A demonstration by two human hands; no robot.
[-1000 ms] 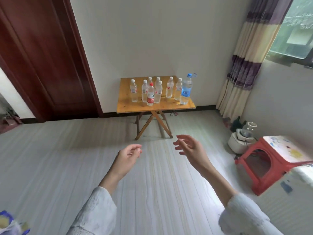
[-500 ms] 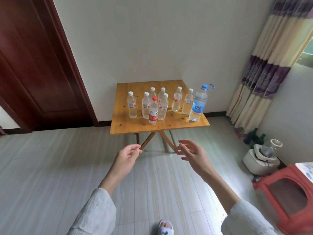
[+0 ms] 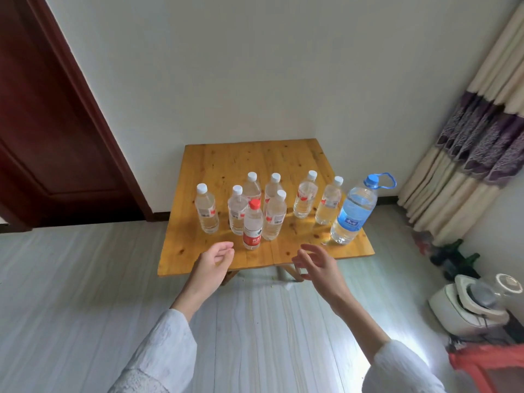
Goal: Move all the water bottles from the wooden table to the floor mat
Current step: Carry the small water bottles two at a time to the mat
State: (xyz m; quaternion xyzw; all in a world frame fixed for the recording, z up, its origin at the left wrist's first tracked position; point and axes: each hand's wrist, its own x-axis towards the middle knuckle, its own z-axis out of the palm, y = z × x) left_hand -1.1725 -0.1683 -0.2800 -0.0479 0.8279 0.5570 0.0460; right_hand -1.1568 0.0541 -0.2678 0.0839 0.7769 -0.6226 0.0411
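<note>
So far nothing has been moved, as far as we can judge: all nine bottles stand upright on the wooden table [image 3: 283,157], and the floor mat is nowhere in view. The red-capped bottle [image 3: 252,224] stands nearest us, at six o'clock of the cluster, with seven white-capped bottles [image 3: 304,198] ranged behind and beside it from nine to two o'clock. The large blue-capped bottle [image 3: 354,211] stands at three o'clock, near the table's right edge.

We hold both hands out over the table's near edge, touching nothing. Our left hand [image 3: 214,265] hangs at seven o'clock of the red-capped bottle, just short of it, fingers loosely curled and empty. Our right hand [image 3: 319,263] sits at five o'clock of that bottle, fingers spread and relaxed, palm turned inward, empty too. We judge the first grasp is about to begin, so the whole task remains.
</note>
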